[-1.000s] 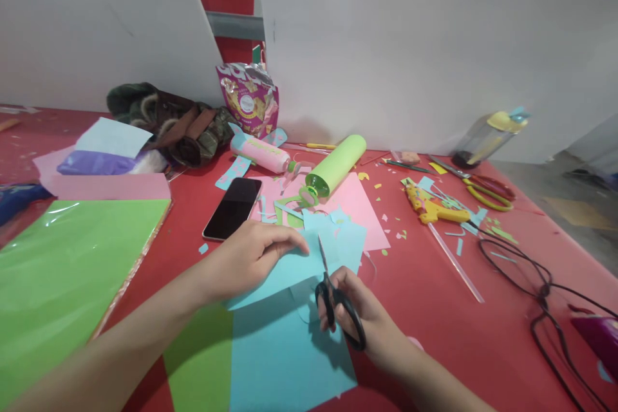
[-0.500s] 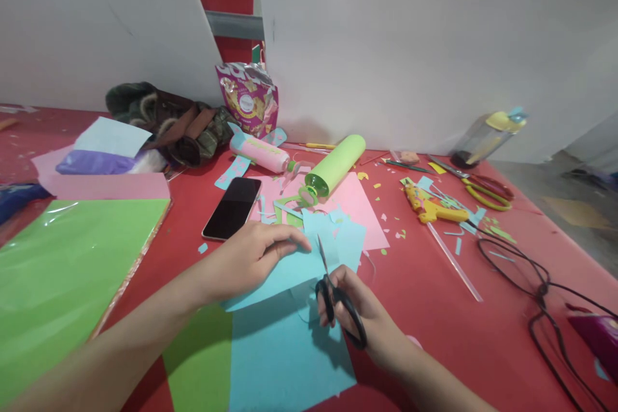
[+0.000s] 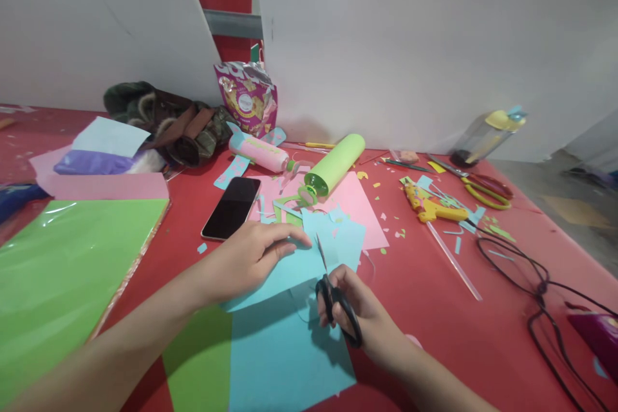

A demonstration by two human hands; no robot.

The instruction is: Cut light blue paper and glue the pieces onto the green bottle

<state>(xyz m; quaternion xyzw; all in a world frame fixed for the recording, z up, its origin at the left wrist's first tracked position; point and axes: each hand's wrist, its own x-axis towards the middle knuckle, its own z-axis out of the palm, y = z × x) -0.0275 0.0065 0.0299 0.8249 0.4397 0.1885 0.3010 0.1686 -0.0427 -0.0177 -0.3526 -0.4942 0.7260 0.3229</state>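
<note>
My left hand [image 3: 255, 254] grips a sheet of light blue paper [image 3: 282, 272], its fingers bent over the upper side. In my right hand [image 3: 355, 302] is a pair of scissors [image 3: 348, 315] with black handles. The blades point away from me and lie at the right part of the held sheet, close to my left fingertips. Under it a larger blue sheet [image 3: 284, 360] rests on a green sheet [image 3: 203, 360]. Beyond my hands lie a bottle wrapped in green paper [image 3: 337, 164] and a pink-wrapped bottle [image 3: 263, 153].
A phone [image 3: 232, 208] lies beyond my left hand. On the right are a yellow glue gun [image 3: 429, 206] with a black cable [image 3: 535, 261], paper scraps and larger scissors [image 3: 487, 190]. A packet of green paper [image 3: 72, 270] covers the left. A snack bag [image 3: 248, 100] stands behind.
The scissor blades have closed a little, and the handle loops sit slightly nearer each other. My left hand keeps its place on the blue paper.
</note>
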